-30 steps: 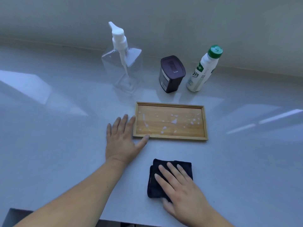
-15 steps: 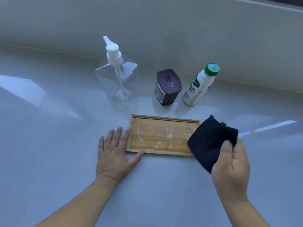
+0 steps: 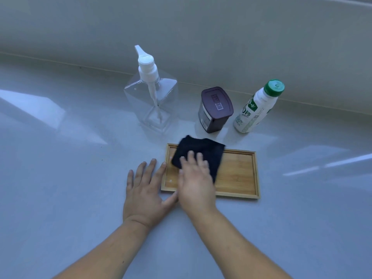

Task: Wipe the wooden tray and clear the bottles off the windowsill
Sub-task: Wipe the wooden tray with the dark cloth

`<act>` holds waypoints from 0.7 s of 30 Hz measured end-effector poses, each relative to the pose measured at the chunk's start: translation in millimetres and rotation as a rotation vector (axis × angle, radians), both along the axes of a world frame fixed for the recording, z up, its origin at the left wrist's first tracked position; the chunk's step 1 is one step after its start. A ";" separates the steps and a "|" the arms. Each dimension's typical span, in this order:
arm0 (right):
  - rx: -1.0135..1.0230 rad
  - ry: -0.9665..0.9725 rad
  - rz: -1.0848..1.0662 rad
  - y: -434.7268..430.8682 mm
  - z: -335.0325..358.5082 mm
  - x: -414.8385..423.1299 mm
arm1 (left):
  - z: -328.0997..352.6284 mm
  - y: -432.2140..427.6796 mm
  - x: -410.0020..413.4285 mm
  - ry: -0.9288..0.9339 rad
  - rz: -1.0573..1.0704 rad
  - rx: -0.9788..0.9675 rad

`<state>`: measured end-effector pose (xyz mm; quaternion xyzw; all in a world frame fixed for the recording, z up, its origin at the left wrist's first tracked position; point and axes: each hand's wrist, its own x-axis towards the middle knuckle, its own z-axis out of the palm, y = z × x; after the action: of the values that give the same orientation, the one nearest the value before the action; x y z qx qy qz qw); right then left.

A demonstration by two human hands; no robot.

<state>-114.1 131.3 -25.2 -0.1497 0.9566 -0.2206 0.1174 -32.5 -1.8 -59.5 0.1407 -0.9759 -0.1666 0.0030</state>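
A shallow wooden tray [image 3: 237,172] lies on the pale windowsill. My right hand [image 3: 196,180] presses a dark folded cloth [image 3: 198,154] flat onto the tray's left half. The tray's right half looks free of white spots; a few specks remain at its left edge. My left hand [image 3: 147,190] lies flat on the sill, fingers spread, touching the tray's left rim and front corner. Behind the tray stand a clear pump bottle [image 3: 153,97], a dark purple lidded container [image 3: 214,109] and a white bottle with a green cap [image 3: 257,107].
The windowsill [image 3: 60,178] stretches wide to both sides, with bright light patches on the left and right. A plain wall [image 3: 201,37] rises directly behind the three containers.
My right hand picked the cloth up from the sill, carried it to the tray's right end, and has swept it leftward across the tray. The white spots on the right are gone.
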 end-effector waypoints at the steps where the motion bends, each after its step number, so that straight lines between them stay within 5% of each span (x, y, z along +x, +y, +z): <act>1: 0.001 0.002 0.071 -13.3 0.0 4.4 | -1.4 -0.5 0.4 0.007 -0.006 -0.005; 8: 0.007 -0.022 0.293 48.2 9.5 -8.7 | -2.7 1.8 0.4 0.033 0.032 0.017; 13: 0.030 -0.012 -0.042 120.4 13.4 -7.3 | 1.1 2.3 -0.4 0.025 0.044 0.045; 16: -0.022 0.010 -0.216 101.7 13.2 0.9 | 3.3 2.5 -0.9 0.016 0.036 0.041; 21: -0.061 0.006 -0.022 21.6 13.9 -4.8 | 3.3 1.4 -0.5 0.013 0.020 0.029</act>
<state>-118.9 152.9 -11.3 -0.1435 0.9515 -0.2502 0.1074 -33.0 -0.4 -56.2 0.1494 -0.9719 -0.1818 0.0091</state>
